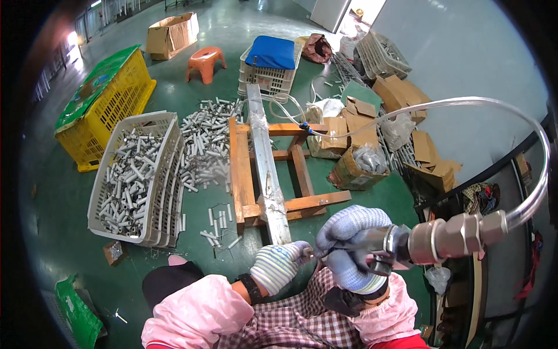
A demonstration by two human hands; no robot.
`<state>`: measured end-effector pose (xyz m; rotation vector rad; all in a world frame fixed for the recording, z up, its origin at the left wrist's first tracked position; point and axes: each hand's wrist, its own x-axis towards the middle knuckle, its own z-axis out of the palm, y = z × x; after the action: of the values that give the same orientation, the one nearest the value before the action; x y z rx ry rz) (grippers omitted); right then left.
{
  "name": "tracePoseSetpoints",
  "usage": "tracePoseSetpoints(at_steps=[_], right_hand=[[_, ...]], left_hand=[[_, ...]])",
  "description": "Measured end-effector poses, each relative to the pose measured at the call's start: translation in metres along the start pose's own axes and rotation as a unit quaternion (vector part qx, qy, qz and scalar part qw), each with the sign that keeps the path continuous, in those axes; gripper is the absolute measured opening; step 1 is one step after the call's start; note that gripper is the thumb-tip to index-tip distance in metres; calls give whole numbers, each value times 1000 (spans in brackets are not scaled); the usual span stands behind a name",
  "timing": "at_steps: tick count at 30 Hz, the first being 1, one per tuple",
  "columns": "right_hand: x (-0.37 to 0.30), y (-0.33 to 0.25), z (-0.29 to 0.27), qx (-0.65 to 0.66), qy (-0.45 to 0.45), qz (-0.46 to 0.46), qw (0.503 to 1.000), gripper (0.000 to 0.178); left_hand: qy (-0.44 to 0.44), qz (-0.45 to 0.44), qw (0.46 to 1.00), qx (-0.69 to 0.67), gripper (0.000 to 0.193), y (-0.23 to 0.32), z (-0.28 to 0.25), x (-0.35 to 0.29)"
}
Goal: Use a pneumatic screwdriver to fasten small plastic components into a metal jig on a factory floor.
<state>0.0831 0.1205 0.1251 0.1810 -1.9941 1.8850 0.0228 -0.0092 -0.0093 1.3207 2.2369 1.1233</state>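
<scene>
Metal air tool (pixel 401 244) w/ clear hose (pixel 523 139) gripped in right hand (pixel 351 247), nozzle at small part (pixel 306 252) pinched by left hand (pixel 279 266) over lap. Step: working it; next needs steady aim.

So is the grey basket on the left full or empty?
Partly full. The grey basket stands on the floor holding a heap of short grey tubes, with its far end bare.

A grey basket (pixel 152 125) filled with short grey tubes (pixel 125 183) is seen on the green floor (pixel 58 203). Near it, a yellow crate (pixel 110 96), an orange stool (pixel 205 61) and cardboard boxes (pixel 171 34) are placed.
</scene>
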Motion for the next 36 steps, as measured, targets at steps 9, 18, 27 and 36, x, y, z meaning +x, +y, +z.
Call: tracePoseSetpoints(at_steps=[9, 18, 27, 36], right_hand=[[-2, 5, -1, 108, 132, 7, 985, 49], [2, 5, 0, 120, 106, 5, 987, 40], [3, -23, 9, 19, 104, -45, 993, 30], [8, 5, -80, 269, 237, -110, 927, 35]], left_hand=[[-40, -33, 998, 31, 19, 1, -1, 5], [-30, -19, 999, 33, 20, 3, -5, 6], [-37, -45, 998, 35, 24, 3, -3, 3], [18, -32, 996, -87, 36, 11, -4, 5]])
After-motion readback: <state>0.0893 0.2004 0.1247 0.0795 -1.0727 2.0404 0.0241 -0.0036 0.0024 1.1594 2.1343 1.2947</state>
